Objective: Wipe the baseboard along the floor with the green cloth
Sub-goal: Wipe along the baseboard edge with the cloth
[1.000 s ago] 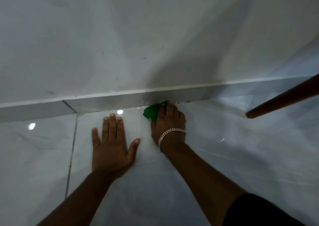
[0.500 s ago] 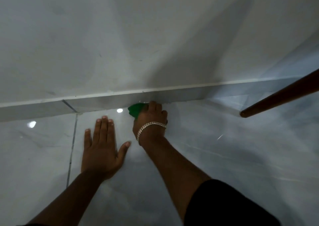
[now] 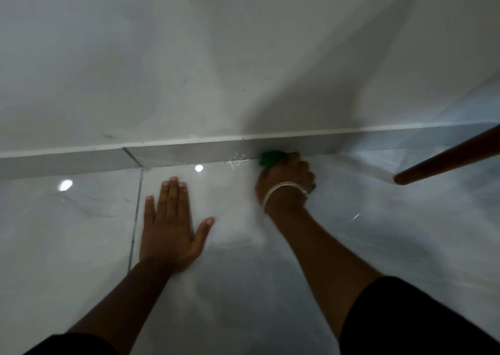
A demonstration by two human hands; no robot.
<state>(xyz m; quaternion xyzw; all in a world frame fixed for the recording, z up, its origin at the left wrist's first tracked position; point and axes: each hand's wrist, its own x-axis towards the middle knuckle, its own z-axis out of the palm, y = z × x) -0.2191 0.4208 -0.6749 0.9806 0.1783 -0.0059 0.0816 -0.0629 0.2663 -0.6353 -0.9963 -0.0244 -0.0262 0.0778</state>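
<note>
A grey tiled baseboard (image 3: 176,155) runs across the foot of the white wall, with a white strip along its top. My right hand (image 3: 285,182), with a silver bracelet at the wrist, grips the green cloth (image 3: 270,157) and presses it against the baseboard. Most of the cloth is hidden under my fingers. Small white specks (image 3: 237,161) mark the baseboard just left of the cloth. My left hand (image 3: 170,226) lies flat on the glossy floor tile, fingers spread, holding nothing.
A brown wooden pole (image 3: 446,159) slants in from the right edge, its end just above the floor near the baseboard. A grout line (image 3: 135,219) runs down the floor left of my left hand. Light spots reflect on the tiles.
My right hand slid left along the baseboard with the cloth, then back to the right. My left hand stayed flat on the floor.
</note>
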